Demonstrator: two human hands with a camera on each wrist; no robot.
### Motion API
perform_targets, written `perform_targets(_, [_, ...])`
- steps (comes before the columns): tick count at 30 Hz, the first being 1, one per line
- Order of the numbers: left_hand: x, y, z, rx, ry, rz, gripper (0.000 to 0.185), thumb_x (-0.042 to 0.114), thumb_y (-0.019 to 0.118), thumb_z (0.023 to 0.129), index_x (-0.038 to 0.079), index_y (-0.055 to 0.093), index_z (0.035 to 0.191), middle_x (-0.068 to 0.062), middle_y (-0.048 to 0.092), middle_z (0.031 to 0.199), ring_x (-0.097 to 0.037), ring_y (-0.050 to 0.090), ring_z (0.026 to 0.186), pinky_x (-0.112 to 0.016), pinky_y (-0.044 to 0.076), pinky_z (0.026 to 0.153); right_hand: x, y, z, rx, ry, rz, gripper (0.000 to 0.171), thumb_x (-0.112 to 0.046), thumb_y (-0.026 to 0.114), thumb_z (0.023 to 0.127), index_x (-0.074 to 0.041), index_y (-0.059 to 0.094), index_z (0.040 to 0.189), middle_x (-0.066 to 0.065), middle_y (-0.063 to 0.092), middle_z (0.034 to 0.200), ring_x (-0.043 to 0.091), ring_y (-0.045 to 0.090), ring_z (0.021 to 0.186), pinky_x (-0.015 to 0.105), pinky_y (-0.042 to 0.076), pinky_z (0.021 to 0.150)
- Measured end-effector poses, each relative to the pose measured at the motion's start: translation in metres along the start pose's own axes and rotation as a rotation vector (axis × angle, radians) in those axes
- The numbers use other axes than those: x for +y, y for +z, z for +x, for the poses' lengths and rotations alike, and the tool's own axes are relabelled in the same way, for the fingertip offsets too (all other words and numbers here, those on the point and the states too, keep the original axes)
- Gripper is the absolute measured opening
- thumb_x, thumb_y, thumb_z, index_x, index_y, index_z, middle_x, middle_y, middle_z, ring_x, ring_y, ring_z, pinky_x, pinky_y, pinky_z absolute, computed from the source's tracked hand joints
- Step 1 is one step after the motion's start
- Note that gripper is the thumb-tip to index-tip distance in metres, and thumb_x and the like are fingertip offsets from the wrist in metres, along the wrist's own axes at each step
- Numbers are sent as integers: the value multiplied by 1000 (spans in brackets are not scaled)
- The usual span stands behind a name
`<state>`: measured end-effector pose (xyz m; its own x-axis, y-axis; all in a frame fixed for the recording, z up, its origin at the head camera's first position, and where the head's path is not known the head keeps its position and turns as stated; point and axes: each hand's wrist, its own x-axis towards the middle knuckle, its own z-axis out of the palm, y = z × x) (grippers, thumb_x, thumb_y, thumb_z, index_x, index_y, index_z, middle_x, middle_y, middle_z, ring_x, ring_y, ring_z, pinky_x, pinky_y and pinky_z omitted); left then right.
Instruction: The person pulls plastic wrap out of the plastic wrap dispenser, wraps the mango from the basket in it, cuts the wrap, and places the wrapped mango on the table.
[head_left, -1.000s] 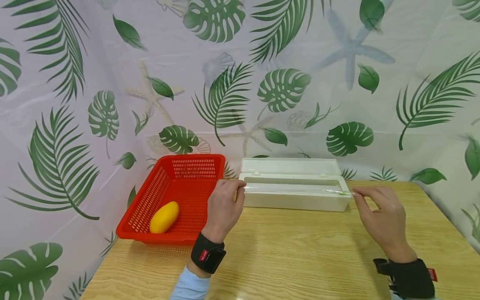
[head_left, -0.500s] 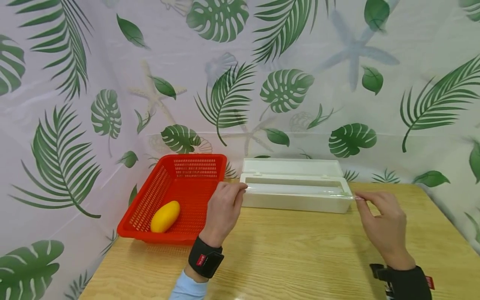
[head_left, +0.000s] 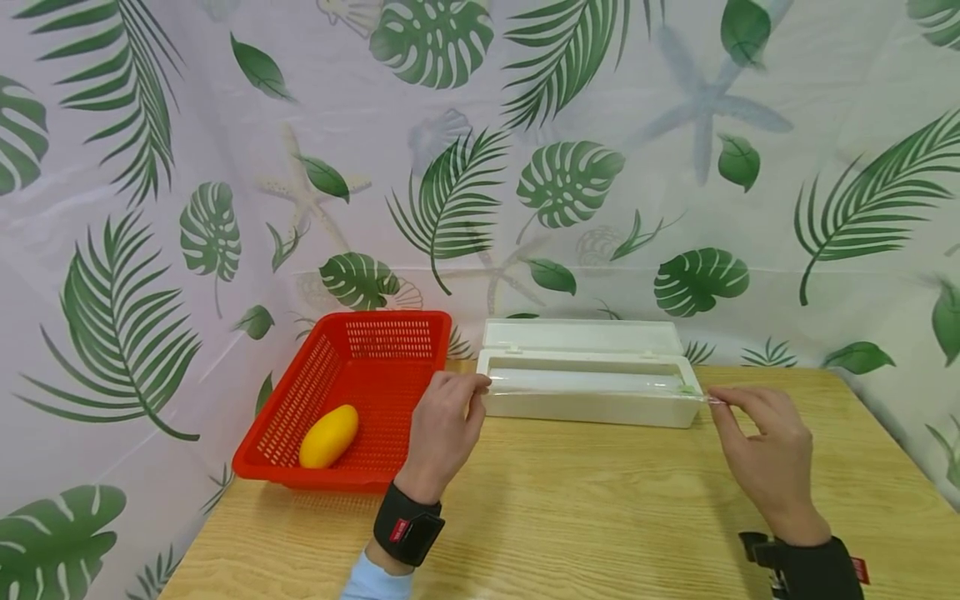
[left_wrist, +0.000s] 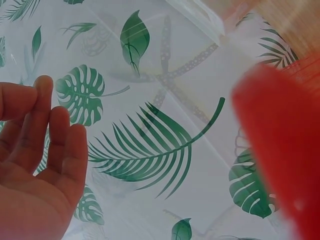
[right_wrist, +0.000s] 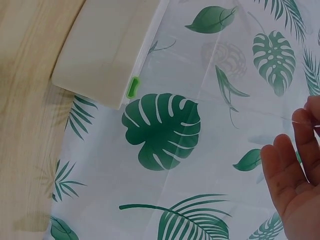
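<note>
Now both hands, left hand (head_left: 442,429) and right hand (head_left: 765,450), pinching film edge (head_left: 592,390).

A pale backdrop sheet (head_left: 480,167) printed with green palm leaves and starfish hangs behind the wooden table (head_left: 585,517).

Head view: the right forearm and its wrist band (head_left: 813,567) are cut off by the lower edge, as is the left sleeve (head_left: 375,582). The clear film (head_left: 592,388) drawn over the white box (head_left: 592,408) is nearly invisible; its edge cannot be traced. Left wrist view: the red basket (left_wrist: 285,150) is a blur, and the left hand (left_wrist: 35,165) is cut by the left edge. Right wrist view: the right hand (right_wrist: 295,185) is cut by the right and lower edges.
</note>
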<state>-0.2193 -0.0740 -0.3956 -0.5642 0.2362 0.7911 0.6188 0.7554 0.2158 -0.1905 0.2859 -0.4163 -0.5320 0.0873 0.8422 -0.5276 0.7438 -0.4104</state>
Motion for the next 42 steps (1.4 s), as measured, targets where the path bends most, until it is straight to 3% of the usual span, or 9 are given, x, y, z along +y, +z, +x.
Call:
perform_targets(6, [0,-1,-3,10,1,-10,20,-6,73,82,8,74,96,-2,71,87,-19,56,83,-27,52,66,-1,1,-1,19,2,10,17,12,72,78,10,73,95,25,67,88,-3,48,96,9,32,89])
perform_targets(18, [2,-3,-4,5,6,-10,14,-4,75,81,9,72,87,-1,70,81,-19,56,82,-27,52,67,-4,-2,0,14,-11,-2,15,8,72,79,9,74,94,23,68,87,1,50,94,9,32,89])
perform_targets(27, [2,-3,-2,6,5,-23,13,-3,74,81,9,72,87,-1,70,81,-19,55,82,-27,52,67,-7,-4,2,45,-24,25,18,12,73,74,7,75,92,21,68,83,-10,47,96,10,33,89])
perform_targets(35, [2,-6,1,40,1,-44,16,-6,74,81,7,72,91,-3,70,84,-21,56,84,-28,53,68,-7,0,4,91,-40,51,22,16,74,70,8,75,90,22,68,84,-4,49,97,11,33,91])
perform_targets(42, [0,-7,0,72,18,-46,18,-8,73,81,7,73,92,-4,71,85,-21,57,85,-29,54,69,-10,0,4,96,-27,44,23,18,74,71,9,74,92,23,68,86,-7,47,101,11,33,92])
